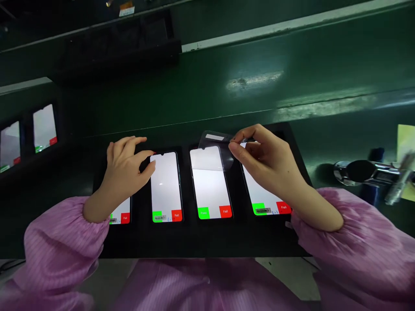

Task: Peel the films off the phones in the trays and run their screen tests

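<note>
Between the thumb and forefinger of my right hand (264, 151) is a corner of a clear film (215, 142) with a white label strip. The film hangs tilted over the top of a lit phone (211, 188) that shows a green Pass and a red Fail box. My left hand (126, 164) has its fingers apart, with thumb and forefinger at the upper left corner of the neighbouring phone (165, 185). Under my left wrist a further phone (125, 212) is mostly hidden. My right hand partly covers the rightmost phone (259, 194). Barcode stickers lie across these three phones' green boxes.
The phones rest in a black tray (207, 239) at the green bench's front edge. At far left, two more lit phones (45, 125) sit in another dark tray. On the right are a shiny metal object (359, 171) and yellow paper (406, 140).
</note>
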Available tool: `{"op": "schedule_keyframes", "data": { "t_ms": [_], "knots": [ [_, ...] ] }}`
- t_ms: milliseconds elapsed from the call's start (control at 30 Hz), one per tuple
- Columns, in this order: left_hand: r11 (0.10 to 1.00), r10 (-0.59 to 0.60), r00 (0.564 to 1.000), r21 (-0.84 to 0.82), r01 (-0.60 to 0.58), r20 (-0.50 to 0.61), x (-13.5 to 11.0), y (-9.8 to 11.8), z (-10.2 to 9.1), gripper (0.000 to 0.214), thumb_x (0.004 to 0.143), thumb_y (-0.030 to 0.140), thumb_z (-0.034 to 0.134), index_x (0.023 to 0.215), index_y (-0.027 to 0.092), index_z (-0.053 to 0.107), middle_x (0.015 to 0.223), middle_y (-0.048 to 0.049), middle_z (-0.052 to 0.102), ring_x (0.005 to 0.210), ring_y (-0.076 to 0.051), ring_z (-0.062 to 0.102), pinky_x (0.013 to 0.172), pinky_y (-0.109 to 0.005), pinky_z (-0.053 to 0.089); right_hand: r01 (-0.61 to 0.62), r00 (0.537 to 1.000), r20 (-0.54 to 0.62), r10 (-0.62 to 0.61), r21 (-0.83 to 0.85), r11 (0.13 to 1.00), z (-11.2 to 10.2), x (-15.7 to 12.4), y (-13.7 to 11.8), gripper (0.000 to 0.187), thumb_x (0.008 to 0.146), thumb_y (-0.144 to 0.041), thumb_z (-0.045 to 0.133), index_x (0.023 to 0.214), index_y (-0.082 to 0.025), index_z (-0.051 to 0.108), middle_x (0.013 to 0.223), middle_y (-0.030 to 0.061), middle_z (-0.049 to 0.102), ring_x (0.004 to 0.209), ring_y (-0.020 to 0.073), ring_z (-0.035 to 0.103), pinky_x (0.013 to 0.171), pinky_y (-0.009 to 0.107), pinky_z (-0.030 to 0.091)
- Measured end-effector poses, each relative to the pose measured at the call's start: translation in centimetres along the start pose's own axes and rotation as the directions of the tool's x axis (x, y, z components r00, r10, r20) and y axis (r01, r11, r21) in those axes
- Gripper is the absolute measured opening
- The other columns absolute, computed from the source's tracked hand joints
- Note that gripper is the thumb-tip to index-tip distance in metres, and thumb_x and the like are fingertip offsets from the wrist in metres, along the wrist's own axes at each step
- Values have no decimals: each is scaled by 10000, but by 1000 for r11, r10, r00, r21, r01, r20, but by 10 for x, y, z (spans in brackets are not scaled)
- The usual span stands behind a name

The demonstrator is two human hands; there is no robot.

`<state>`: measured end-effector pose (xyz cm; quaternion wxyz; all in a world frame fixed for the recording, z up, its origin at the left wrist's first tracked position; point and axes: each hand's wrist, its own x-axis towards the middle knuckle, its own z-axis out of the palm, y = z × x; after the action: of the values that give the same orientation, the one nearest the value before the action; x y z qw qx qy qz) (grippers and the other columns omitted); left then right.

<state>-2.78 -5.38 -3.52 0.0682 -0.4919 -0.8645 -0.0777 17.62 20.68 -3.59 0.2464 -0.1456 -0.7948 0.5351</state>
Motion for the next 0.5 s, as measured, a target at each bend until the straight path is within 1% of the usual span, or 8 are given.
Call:
{"op": "schedule_keyframes", "data": {
  "t_ms": [100,200,233,267,333,367,433,500],
  "knots": [
    [999,1,998,-50,-5,-70,1,-1,5,234,981,328,605,1017,219,809,1393,-135,667,1390,-414,519,1163,-721,398,-32,996,80,33,-24,999,-2,-10,-6,101,975,-303,702,938,-225,649,921,2,688,534,72,501,480,271,384],
    [994,-1,993,-105,-12,-118,2,-1,6,175,972,301,640,957,238,803,1326,-111,694,1373,-392,546,1164,-687,412,-64,978,196,71,-38,997,0,-27,-13,79,1016,-308,665,997,-233,648,982,11,736,605,106,639,507,259,483],
    [993,2,991,-120,-18,-131,2,-1,6,160,967,289,651,928,239,797,1295,-106,704,1359,-386,559,1158,-676,420,-36,973,225,49,-60,998,3,-34,-14,51,1022,-282,651,1044,-238,638,1045,20,747,711,133,700,573,264,540],
    [991,3,989,-132,-22,-145,2,-1,6,150,961,280,660,901,237,790,1255,-103,713,1332,-378,578,1140,-661,436,14,968,252,11,-100,995,6,-41,-14,94,1020,-241,643,1112,-242,622,1132,34,746,858,164,739,663,279,584],
    [989,-2,986,-149,-23,-166,2,1,5,143,951,275,672,864,233,778,1153,-96,725,1239,-358,622,1065,-613,487,155,948,310,-77,-236,959,14,-54,-14,316,1001,-150,622,1296,-241,557,1319,81,697,1144,228,713,833,351,604],
    [987,-4,986,-159,-24,-168,2,1,5,141,947,278,676,857,232,774,1102,-90,726,1179,-343,641,1018,-583,508,224,932,346,-108,-316,922,18,-60,-14,422,991,-109,601,1383,-234,504,1391,112,661,1229,257,679,875,395,591],
    [982,-3,987,-189,-28,-158,2,3,2,133,939,287,681,850,235,766,1024,-70,724,1066,-306,661,939,-522,525,331,902,408,-138,-452,828,24,-69,-13,540,984,-42,535,1481,-219,424,1455,158,617,1262,289,658,864,446,554],
    [968,-2,991,-250,-32,-134,0,6,-4,118,932,287,686,847,240,753,984,-40,735,991,-262,673,908,-469,526,397,879,454,-148,-522,755,26,-75,-13,583,987,-11,486,1523,-223,396,1461,171,609,1178,287,686,811,447,515]
  ]
}}
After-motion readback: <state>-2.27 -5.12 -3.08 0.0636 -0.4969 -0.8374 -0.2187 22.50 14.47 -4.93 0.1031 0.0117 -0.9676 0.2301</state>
